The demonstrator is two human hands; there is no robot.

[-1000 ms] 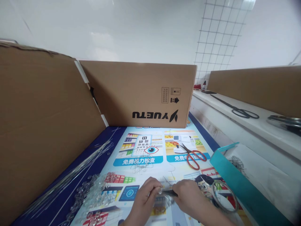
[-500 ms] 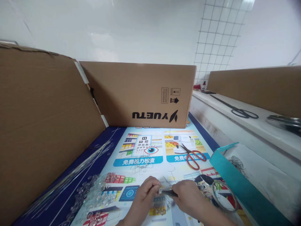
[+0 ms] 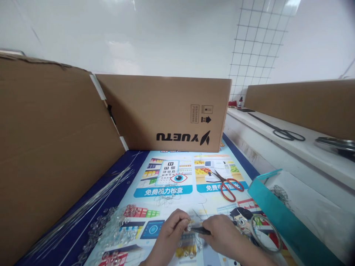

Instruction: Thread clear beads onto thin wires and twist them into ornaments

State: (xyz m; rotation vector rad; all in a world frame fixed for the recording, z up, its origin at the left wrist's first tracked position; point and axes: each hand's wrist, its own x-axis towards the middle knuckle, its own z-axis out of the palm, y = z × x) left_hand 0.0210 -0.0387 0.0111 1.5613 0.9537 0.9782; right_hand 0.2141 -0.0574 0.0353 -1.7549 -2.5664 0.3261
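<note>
At the bottom middle, my left hand pinches a small clear bead between thumb and fingertips, with thin wire at it. My right hand is closed around dark pliers, whose tips point left and meet the bead or its wire. Below and between the hands hang more clear beads on wire, partly blurred. A pile of clear beads lies left of my left hand. Loose wire ends stick up just beyond the pliers.
Red-handled scissors lie beyond my right hand. A coil of wire and a teal-edged box are on the right. Long straight wires stretch along the left. Cardboard walls stand behind and left. Black scissors rest on the white ledge.
Both hands stay almost in place, still holding the bead and the pliers. The pliers' handle tilts slightly lower, and the whole view has shifted a little.
</note>
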